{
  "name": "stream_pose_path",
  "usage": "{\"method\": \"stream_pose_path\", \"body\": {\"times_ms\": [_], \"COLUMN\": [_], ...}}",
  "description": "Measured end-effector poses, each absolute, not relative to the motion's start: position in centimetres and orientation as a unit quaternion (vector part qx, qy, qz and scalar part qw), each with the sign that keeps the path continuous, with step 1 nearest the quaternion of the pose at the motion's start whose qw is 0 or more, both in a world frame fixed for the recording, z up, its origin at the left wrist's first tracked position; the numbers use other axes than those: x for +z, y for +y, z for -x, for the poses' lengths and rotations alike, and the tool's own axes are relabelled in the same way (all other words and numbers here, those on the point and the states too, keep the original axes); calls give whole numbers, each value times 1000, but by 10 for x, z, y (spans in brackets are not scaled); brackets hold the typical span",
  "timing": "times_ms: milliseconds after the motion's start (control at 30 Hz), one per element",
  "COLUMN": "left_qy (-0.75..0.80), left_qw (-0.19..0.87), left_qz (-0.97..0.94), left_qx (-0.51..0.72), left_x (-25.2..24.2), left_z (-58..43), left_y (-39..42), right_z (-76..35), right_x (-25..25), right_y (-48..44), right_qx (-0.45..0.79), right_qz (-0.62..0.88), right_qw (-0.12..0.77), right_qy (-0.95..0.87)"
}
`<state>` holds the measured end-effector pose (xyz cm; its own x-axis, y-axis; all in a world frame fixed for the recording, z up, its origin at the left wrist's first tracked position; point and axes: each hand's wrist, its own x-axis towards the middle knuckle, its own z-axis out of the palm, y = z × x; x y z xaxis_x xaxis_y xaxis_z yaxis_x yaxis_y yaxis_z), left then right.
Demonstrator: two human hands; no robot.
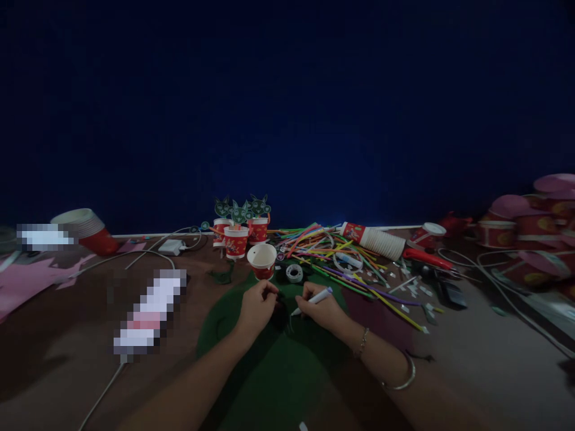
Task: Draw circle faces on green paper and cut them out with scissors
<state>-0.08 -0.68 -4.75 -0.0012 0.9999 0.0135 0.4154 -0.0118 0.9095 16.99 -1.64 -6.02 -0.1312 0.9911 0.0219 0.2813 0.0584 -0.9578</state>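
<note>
2 hands over a green sheet [278, 371].
Right hand [322, 311] grips a white pen [314, 297], tip down on the sheet; left hand [257, 305] curls at a dark piece [281, 312], grip unclear; cup [262, 260] just beyond.

small dark piece [282, 312] too dim to identify; cups [554, 206] cut off rightward
</note>
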Motion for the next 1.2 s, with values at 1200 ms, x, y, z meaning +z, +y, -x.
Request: {"method": "stream_pose_path", "body": {"times_ms": [1200], "left_qy": [581], "left_qw": [381], "left_qz": [-602], "left_qx": [395], "left_x": [-50], "left_z": [2], "left_y": [-6], "right_z": [-172], "right_x": [-63], "right_y": [-17], "right_qx": [479], "right_qz": [518], "right_qw": [360], "right_qy": [-610]}}
